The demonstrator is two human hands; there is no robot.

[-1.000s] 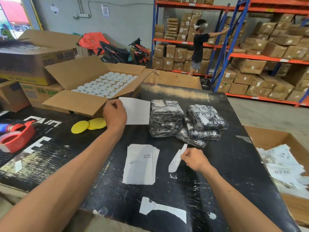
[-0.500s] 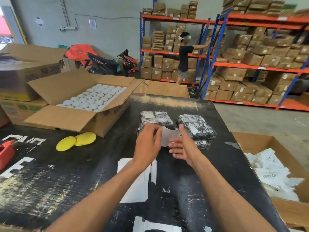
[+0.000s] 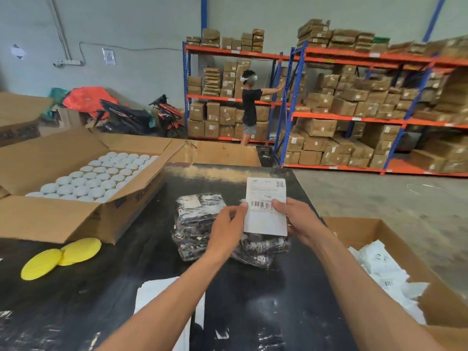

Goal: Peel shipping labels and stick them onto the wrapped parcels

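Note:
A white shipping label [image 3: 266, 206] with a barcode and a QR code is held upright, printed side towards me, above the wrapped parcels. My left hand [image 3: 228, 229] pinches its left edge and my right hand [image 3: 296, 219] pinches its right edge. Below it, two stacks of black-and-white wrapped parcels [image 3: 197, 219] lie on the black table [image 3: 101, 287]; the right stack is mostly hidden behind the label and my hands. A pile of label sheets [image 3: 152, 297] lies near the table's front, partly under my left forearm.
An open carton of white round lids [image 3: 83, 183] stands at the left, with two yellow discs [image 3: 60, 257] in front of it. A cardboard box of discarded backing paper [image 3: 379, 269] sits at the right. A person [image 3: 249, 107] stands at the far shelving racks.
Both hands came together over the parcels and then lifted the label, which now stands upright with its print facing me. My view has tilted up and moved closer to the parcels.

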